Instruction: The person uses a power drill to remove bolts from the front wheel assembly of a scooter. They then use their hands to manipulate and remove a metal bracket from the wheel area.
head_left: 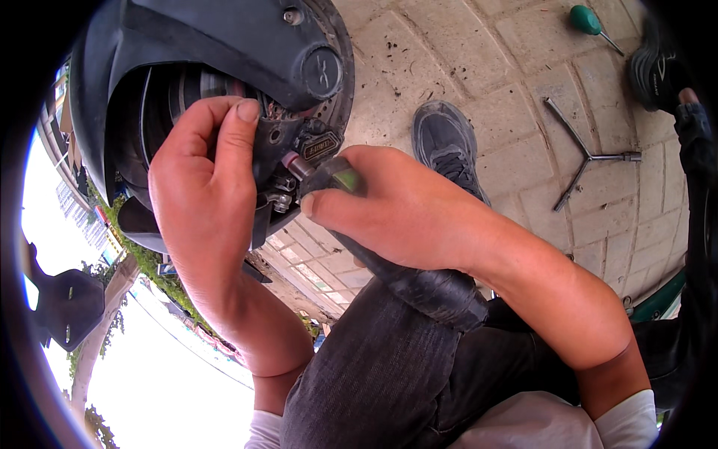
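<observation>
My left hand (206, 176) grips the black brake caliper (299, 142) on a scooter wheel (224, 82), thumb on its top edge. My right hand (389, 209) is closed around the dark green-marked handle of a screwdriver (333, 176), whose metal shank (295, 165) meets the caliper's bolts. The black fender (247, 37) arches over the wheel. A black rubber tube (419, 280) runs under my right hand across my knee.
My grey shoe (447, 142) stands on the paved floor (464, 52). A three-armed socket wrench (587, 153) lies to the right, a green-handled screwdriver (587, 20) at the top right. A black shoe (658, 67) sits at the far right edge.
</observation>
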A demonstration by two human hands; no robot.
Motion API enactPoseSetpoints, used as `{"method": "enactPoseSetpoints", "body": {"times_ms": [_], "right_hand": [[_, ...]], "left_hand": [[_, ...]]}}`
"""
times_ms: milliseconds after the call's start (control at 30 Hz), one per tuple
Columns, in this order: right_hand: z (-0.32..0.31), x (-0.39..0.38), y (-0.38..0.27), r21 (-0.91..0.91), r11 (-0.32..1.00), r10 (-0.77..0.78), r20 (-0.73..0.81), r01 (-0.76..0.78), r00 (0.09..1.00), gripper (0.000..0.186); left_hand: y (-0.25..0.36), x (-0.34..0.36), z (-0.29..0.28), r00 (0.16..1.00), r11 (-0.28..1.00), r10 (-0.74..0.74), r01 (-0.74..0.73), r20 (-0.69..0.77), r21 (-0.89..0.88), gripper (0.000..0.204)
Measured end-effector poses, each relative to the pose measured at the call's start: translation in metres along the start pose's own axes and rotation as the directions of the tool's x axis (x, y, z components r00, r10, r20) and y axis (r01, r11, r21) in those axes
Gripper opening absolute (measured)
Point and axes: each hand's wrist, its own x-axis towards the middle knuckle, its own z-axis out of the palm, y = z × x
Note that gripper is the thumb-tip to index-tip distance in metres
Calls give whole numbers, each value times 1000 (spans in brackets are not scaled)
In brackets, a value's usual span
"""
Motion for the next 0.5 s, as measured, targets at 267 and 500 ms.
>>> {"method": "enactPoseSetpoints", "body": {"times_ms": [267, 500], "right_hand": [[-2, -1, 2, -13, 1000, 27, 9, -27, 1000, 35], [-8, -4, -8, -65, 994, 83, -87, -89, 993, 37]], "left_hand": [[0, 0, 1, 1000, 1000, 2, -2, -6, 4, 20], [0, -1, 0, 1000, 1000, -10, 10, -3, 2, 20]]}}
